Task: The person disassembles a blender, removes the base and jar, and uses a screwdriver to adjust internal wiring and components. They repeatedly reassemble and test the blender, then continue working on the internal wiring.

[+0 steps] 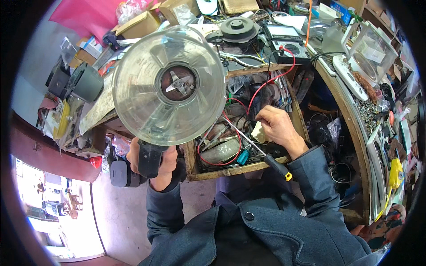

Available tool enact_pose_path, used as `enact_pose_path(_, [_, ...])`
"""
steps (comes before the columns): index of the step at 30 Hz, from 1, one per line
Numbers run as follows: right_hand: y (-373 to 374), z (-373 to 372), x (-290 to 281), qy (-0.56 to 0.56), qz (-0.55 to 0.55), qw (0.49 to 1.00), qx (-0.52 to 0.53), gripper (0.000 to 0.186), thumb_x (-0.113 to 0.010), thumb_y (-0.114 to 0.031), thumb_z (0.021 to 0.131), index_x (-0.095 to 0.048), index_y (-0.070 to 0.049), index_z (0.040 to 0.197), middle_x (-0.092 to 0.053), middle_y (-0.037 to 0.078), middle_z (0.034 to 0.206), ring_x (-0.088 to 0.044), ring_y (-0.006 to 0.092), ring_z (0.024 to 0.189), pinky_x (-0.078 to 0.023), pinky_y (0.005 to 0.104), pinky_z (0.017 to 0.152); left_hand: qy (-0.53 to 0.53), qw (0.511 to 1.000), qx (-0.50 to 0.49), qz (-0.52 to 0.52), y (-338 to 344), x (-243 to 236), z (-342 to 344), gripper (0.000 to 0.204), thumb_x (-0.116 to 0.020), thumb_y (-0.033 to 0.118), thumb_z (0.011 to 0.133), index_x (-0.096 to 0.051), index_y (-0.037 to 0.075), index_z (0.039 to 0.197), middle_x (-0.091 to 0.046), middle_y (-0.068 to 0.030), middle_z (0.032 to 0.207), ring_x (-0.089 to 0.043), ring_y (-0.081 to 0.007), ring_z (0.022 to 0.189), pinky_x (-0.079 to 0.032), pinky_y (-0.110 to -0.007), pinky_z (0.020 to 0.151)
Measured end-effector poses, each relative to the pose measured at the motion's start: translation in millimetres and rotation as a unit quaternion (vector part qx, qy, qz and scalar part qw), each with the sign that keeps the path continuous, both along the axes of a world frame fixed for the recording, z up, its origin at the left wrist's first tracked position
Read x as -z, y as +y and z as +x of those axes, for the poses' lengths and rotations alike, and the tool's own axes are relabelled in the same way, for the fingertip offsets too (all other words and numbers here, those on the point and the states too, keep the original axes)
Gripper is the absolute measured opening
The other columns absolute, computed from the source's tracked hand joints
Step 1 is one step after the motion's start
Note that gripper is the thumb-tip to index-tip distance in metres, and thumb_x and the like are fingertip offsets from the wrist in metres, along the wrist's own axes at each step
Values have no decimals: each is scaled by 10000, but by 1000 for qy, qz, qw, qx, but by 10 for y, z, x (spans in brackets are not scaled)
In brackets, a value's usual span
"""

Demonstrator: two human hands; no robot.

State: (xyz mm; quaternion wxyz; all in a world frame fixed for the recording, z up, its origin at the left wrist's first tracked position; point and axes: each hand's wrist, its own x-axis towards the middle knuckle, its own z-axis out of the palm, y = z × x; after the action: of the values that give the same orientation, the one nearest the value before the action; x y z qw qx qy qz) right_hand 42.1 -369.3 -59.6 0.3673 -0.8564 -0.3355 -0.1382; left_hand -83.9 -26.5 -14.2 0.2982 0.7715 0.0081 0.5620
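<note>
My left hand is closed round the black handle of a clear blender jug. The jug's open mouth faces me, so the metal blades show at its bottom. Over a pulled-out wooden drawer, my right hand has its fingers curled together, and whatever they pinch is hidden. Beside those fingers lies a pale yellow scrap. A long screwdriver with a black handle rests across the drawer's front edge, next to a teal-handled tool.
An analog multimeter with a red lead stands on the cluttered bench behind the drawer. A round grey part sits left of it. Small screws and a yellow tool lie at right. Grey containers stand at left.
</note>
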Motion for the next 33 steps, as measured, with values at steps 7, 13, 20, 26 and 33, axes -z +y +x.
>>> enact_pose_path(7, [45, -29, 104, 3, -119, 992, -34, 92, -672, -95, 800, -692, -64, 884, -669, 143, 870, -684, 397, 844, -554, 495, 736, -35, 995, 35, 87, -311, -423, 5, 583, -952, 403, 691, -711, 18, 1056, -735, -85, 896, -715, -237, 793, -559, -357, 752])
enact_pose_path(13, [23, -42, 142, 8, -119, 993, -27, 90, -695, -115, 795, -681, -66, 868, -655, 135, 853, -674, 396, 826, -537, 504, 729, -20, 984, 101, 148, -485, -601, 17, 570, -953, 322, 656, -723, 11, 1074, -747, -96, 945, -717, -260, 848, -550, -380, 800])
enact_pose_path(20, [30, -66, 115, 12, -137, 990, -33, 94, -682, -111, 810, -671, -54, 884, -658, 145, 855, -684, 397, 840, -555, 508, 736, 15, 971, 180, 159, -490, -668, -45, 524, -907, 165, 642, -729, -27, 1095, -780, -134, 974, -742, -277, 860, -558, -391, 818])
enact_pose_path(26, [43, -101, 45, 20, -177, 984, -24, 102, -679, -113, 813, -671, -48, 892, -666, 150, 859, -692, 398, 849, -564, 509, 739, 41, 970, 207, 120, -502, -683, -77, 545, -910, 157, 622, -728, -39, 1096, -777, -136, 950, -742, -285, 857, -560, -395, 819])
enact_pose_path(33, [28, -81, 102, 18, -178, 983, -36, 103, -692, -110, 803, -682, -47, 884, -676, 155, 843, -697, 401, 851, -562, 506, 737, -2, 972, 128, 199, -499, -678, -2, 522, -922, 200, 664, -734, -35, 1090, -779, -133, 981, -746, -279, 862, -561, -379, 823])
